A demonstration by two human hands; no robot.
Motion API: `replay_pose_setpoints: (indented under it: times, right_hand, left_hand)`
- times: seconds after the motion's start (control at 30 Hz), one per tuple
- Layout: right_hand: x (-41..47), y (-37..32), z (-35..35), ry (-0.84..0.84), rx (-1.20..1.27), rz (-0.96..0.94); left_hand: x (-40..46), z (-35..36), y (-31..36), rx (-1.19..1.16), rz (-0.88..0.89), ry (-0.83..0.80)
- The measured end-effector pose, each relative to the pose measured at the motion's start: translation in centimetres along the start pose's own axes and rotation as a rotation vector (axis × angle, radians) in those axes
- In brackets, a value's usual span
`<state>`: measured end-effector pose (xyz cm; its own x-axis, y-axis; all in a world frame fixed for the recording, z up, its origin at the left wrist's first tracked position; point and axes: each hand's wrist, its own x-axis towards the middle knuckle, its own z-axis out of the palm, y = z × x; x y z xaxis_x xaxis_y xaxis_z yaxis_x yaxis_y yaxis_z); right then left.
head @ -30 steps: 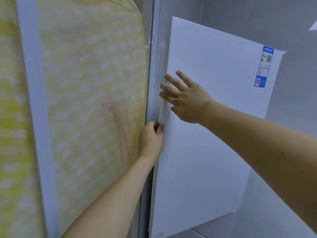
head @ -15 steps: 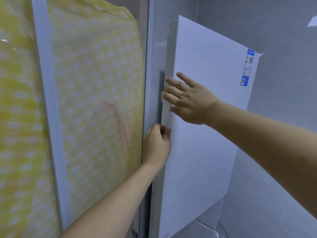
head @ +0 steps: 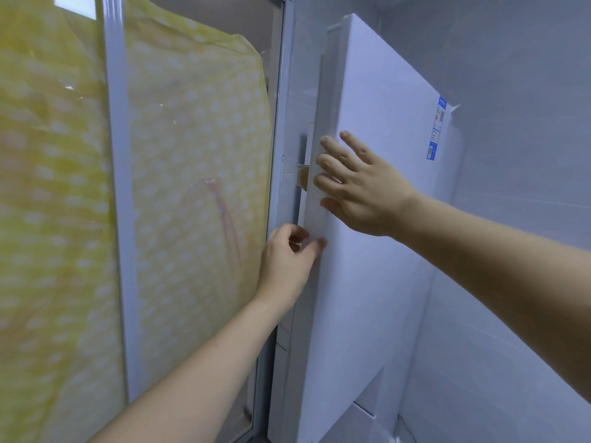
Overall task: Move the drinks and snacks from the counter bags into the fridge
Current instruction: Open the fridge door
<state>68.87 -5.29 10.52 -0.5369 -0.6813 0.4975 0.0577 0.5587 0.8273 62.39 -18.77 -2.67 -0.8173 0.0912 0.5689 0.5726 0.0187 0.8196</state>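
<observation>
Though splayed, right hand (head: 361,190) on fridge door (head: 380,219)

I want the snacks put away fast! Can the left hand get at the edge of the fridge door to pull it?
Probably yes. The left hand is already at the fridge door's left edge, fingers curled beside it. Nothing sits between them; the right hand rests higher up on the door front, out of the way.
</observation>
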Motion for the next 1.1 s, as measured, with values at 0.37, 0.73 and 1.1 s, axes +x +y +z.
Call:
replay_pose_setpoints:
  times: [0.37, 0.73, 1.1]
  right_hand:
    - [-7.3, 1.9, -4.1, 0.062, 0.06, -0.061]
    - [-13.5, 4.7, -6.2, -0.021, 0.003, -0.09]
    - [-17.9, 6.1, -8.2, -0.175, -0.084, -0.003]
  left_hand:
    - [-5.5, 4.4, 3.6, -0.067, -0.067, -0.297]
    - [-7.4, 8.3, 3.6, -0.175, -0.111, -0.459]
    - [-8.8, 12.9, 5.1, -0.24, -0.178, -0.395]
